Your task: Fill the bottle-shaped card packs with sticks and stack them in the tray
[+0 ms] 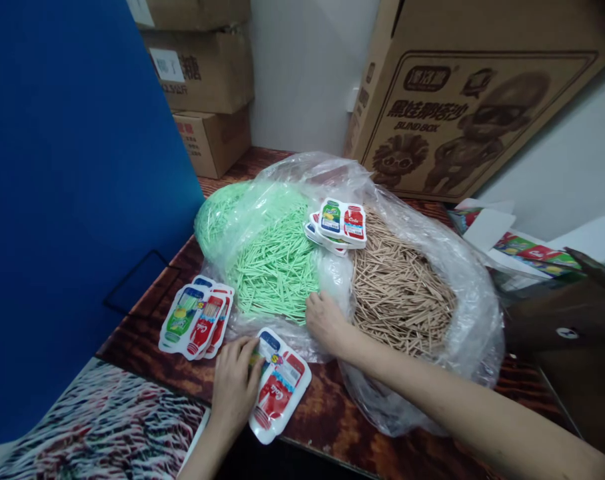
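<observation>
Thin green sticks (277, 273) fill an open clear plastic bag on the tabletop. My right hand (327, 325) is at their near right edge, fingers curled closed on some of them; its fingertips are partly hidden. At the table's front edge, my left hand (235, 377) grips the left side of a bottle-shaped blister pack (281, 385) with a red Cola half. The pack's other half is largely covered by my fingers. Just left of that hand lies a small stack of similar packs (197, 317), the top one showing green and brown sticks inside.
Brown sticks (402, 293) fill a second clear bag (475, 320) on the right. Between the bags rests another stack of packs (335, 225). Behind stand a large carton (462, 120) and stacked boxes (202, 73); a blue panel (82, 200) borders the left. Printed cards (527, 250) lie right.
</observation>
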The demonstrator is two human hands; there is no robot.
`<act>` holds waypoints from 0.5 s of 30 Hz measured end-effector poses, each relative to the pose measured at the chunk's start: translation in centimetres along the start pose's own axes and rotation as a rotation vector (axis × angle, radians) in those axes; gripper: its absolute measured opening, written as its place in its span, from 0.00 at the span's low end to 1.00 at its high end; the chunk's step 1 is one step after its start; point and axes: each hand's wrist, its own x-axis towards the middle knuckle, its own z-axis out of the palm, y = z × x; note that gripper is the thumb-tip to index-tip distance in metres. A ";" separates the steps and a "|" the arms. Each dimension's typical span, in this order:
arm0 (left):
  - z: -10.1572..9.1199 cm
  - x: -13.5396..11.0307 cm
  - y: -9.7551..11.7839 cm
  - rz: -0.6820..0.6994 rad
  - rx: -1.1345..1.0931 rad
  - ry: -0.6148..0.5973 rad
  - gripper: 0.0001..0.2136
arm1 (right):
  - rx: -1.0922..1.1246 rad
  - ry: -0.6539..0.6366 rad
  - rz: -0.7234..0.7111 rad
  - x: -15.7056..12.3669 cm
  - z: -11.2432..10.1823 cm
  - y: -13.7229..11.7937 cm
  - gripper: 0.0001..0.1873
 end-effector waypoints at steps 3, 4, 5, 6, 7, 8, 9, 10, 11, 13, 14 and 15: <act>0.0 -0.1 0.0 0.002 0.002 0.005 0.13 | 0.007 -0.004 -0.019 -0.3 -0.1 0.1 0.12; -0.2 -0.1 0.0 0.006 -0.001 0.009 0.13 | 0.015 -0.007 -0.017 -0.3 -0.1 0.5 0.12; -0.3 0.0 0.1 0.010 -0.004 0.016 0.13 | 0.026 -0.013 -0.013 -0.2 -0.2 1.0 0.12; -0.5 0.1 0.4 0.014 -0.007 0.028 0.13 | 0.037 -0.020 -0.008 -0.1 -0.2 1.5 0.12; -0.8 0.4 0.7 0.018 -0.010 0.041 0.13 | 0.047 -0.029 -0.002 0.1 -0.3 1.9 0.11; -0.9 0.7 1.2 0.025 -0.014 0.050 0.12 | 0.055 -0.038 0.005 0.3 -0.3 2.2 0.11; -1.0 1.1 1.8 0.039 -0.022 0.050 0.12 | 0.063 -0.047 0.013 0.5 -0.4 2.4 0.11; -1.0 1.5 2.6 0.060 -0.034 0.038 0.12 | 0.068 -0.055 0.021 0.7 -0.5 2.5 0.11; -0.9 2.0 3.3 0.091 -0.048 0.008 0.13 | 0.072 -0.062 0.031 0.8 -0.6 2.5 0.11; -0.3 2.8 4.9 0.164 -0.070 -0.074 0.16 | 0.075 -0.074 0.050 1.0 -0.9 2.2 0.12; 0.1 3.2 5.6 0.193 -0.073 -0.118 0.18 | 0.073 -0.079 0.058 1.0 -1.1 2.0 0.12; 0.5 3.4 6.1 0.214 -0.072 -0.159 0.20 | 0.068 -0.080 0.061 0.8 -1.3 1.6 0.12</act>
